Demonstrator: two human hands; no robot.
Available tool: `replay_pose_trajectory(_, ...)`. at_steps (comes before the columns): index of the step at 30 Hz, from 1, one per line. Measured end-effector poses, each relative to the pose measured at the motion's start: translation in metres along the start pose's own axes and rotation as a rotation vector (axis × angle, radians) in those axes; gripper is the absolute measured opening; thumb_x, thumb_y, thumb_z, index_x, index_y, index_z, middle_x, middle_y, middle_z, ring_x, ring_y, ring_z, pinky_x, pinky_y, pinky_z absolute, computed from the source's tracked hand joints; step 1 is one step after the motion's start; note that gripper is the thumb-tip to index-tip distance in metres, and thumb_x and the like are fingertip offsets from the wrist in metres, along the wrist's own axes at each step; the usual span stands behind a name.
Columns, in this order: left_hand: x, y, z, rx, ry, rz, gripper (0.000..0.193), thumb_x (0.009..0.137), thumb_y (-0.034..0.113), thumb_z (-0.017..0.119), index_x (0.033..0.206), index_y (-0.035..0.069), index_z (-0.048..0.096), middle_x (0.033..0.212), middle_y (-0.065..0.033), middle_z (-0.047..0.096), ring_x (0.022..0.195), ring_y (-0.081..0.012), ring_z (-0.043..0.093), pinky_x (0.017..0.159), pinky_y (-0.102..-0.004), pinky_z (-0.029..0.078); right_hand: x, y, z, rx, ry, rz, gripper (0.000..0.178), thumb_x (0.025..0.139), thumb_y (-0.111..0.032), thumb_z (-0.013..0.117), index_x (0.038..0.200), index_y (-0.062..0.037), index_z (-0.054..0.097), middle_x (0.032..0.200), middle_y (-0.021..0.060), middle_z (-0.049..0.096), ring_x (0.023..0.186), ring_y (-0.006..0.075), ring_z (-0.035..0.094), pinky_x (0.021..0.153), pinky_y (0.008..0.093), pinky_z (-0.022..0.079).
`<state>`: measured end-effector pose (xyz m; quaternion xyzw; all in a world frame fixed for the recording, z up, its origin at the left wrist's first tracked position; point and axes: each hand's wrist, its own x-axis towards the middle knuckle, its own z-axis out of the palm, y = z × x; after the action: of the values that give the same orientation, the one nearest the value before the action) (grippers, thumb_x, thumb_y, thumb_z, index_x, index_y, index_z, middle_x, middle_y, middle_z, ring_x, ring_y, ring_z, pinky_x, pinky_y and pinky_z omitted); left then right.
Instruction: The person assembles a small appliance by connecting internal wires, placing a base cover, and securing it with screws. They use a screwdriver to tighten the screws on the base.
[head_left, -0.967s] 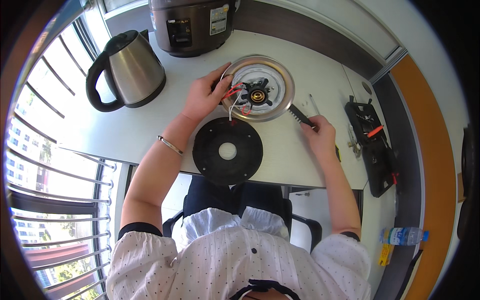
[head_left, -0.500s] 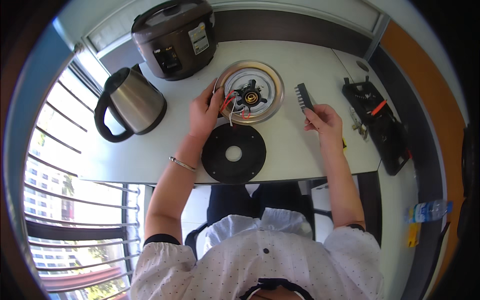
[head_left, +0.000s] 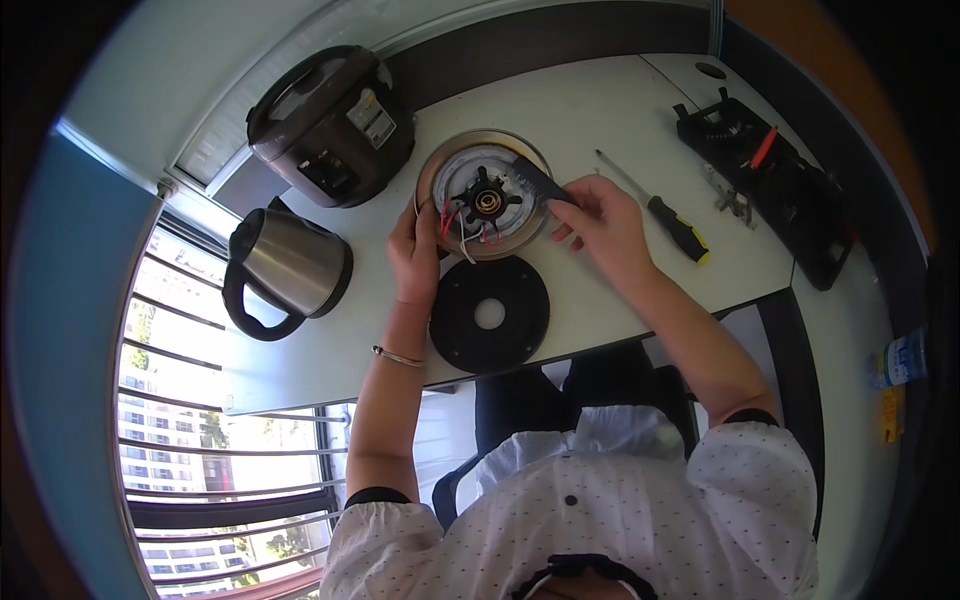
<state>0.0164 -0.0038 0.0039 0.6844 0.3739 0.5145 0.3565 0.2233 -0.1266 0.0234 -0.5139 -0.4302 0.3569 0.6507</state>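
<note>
A round metal appliance base (head_left: 518, 236) lies on the table with its inside up. Black plastic fittings, a coiled spring-like centre and red and white wires show in it. My left hand (head_left: 412, 252) is closed on its left rim. In my right hand (head_left: 608, 225) is a small black brush (head_left: 545, 183), pinched at its near end. The brush's far end reaches over the right upper part of the base; its bristles are turned down and mostly hidden. Just nearer to me lies a flat black disc (head_left: 468, 325) with a round hole in its middle.
A steel kettle (head_left: 300, 265) and a dark rice cooker (head_left: 330, 130) stand at left. To the right lie a screwdriver (head_left: 680, 232), small metal parts (head_left: 733, 202) and an open black tool case (head_left: 735, 150). A plastic bottle (head_left: 902, 360) is at far right.
My right hand has brought the brush left, from beside the base to over it, uncovering the screwdriver. My left hand still holds the rim. The whole view has turned somewhat.
</note>
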Motion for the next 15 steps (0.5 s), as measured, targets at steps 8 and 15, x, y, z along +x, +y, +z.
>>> replay_pose_trajectory(8,0.001,0.003,0.003,-0.086,0.016,-0.006,0.029,0.094,0.022,0.051,0.098,-0.005,0.062,0.071,0.0017,0.056,0.065,-0.0034,0.046,0.056,-0.0202,0.039,0.012,0.009,0.009,-0.296,0.054,-0.192,0.019,0.081,-0.012,0.067,0.091,0.0014,0.057,0.070,0.0117,0.063,0.057,0.0199,0.063,0.050,0.0298,0.048)
replay_pose_trajectory(15,0.004,0.010,0.002,-0.085,-0.002,-0.054,0.029,0.094,0.024,0.051,0.084,-0.001,0.061,0.064,0.0042,0.051,0.059,-0.0030,0.040,0.050,-0.0212,0.032,0.012,0.009,0.017,-0.622,0.194,-0.495,0.029,0.080,-0.012,0.064,0.108,-0.0072,0.060,0.070,0.0118,0.064,0.060,0.0281,0.062,0.055,0.0371,0.049)
